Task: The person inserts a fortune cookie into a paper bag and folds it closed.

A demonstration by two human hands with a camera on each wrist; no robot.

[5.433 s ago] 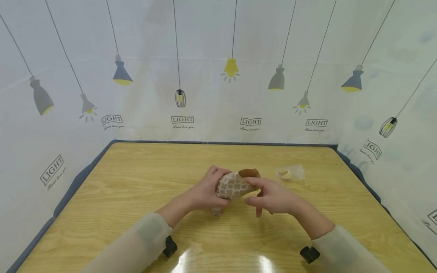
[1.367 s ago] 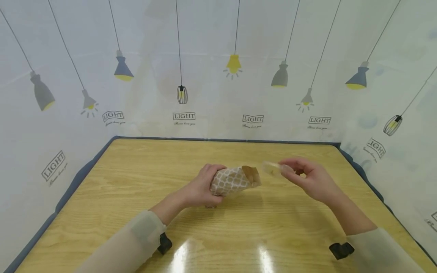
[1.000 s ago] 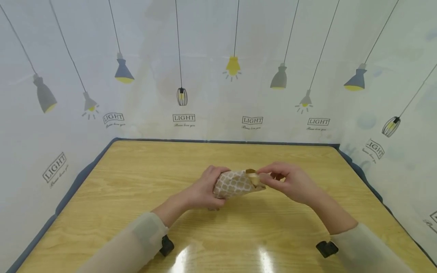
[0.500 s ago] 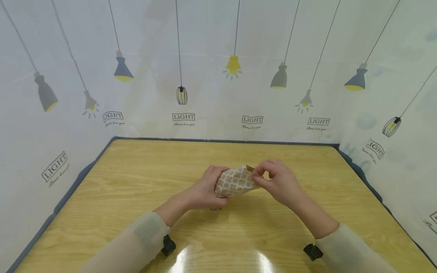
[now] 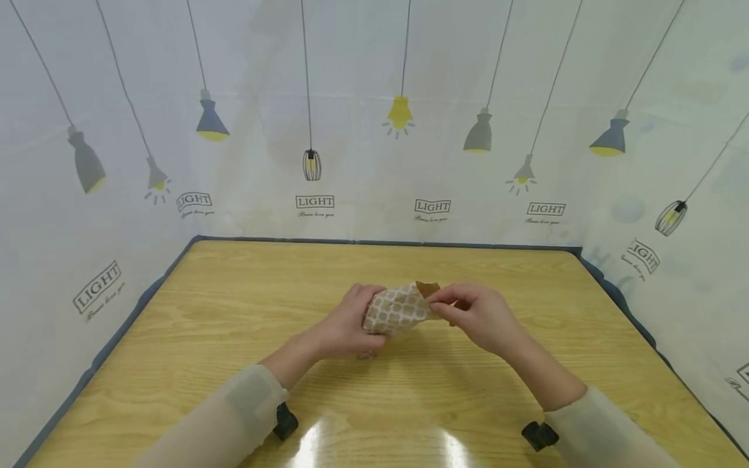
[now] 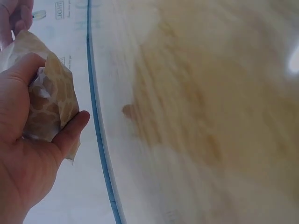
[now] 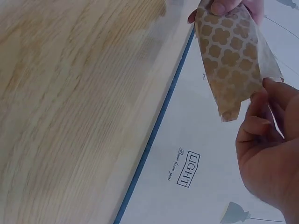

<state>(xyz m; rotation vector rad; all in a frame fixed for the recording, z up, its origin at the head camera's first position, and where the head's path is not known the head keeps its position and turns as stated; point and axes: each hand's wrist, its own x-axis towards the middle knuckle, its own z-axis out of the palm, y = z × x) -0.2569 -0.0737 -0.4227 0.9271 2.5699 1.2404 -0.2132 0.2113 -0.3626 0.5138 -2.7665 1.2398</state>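
Note:
A small brown paper bag (image 5: 396,311) with a white lattice pattern lies on its side, held up over the table, its mouth toward the right. My left hand (image 5: 351,325) grips the closed end, thumb on one side and fingers round the other. At the mouth, my right hand (image 5: 482,318) pinches the edge of the paper between thumb and index finger. Part of the brown inner face shows above those fingertips. In the right wrist view the patterned bag (image 7: 231,56) widens toward its uneven open edge. The inside of the bag is hidden.
The wooden table (image 5: 263,279) has a dark blue edging along its far side. Behind it hangs a white wall covering (image 5: 363,143) printed with lamps and the word LIGHT. A black wrist strap piece (image 5: 539,435) sits below the right sleeve.
My right hand lifted the clear packet with a cream-coloured piece off the table and brought it left to the bag's mouth. The packet is out of sight now; the fingers pinch the bag's edge.

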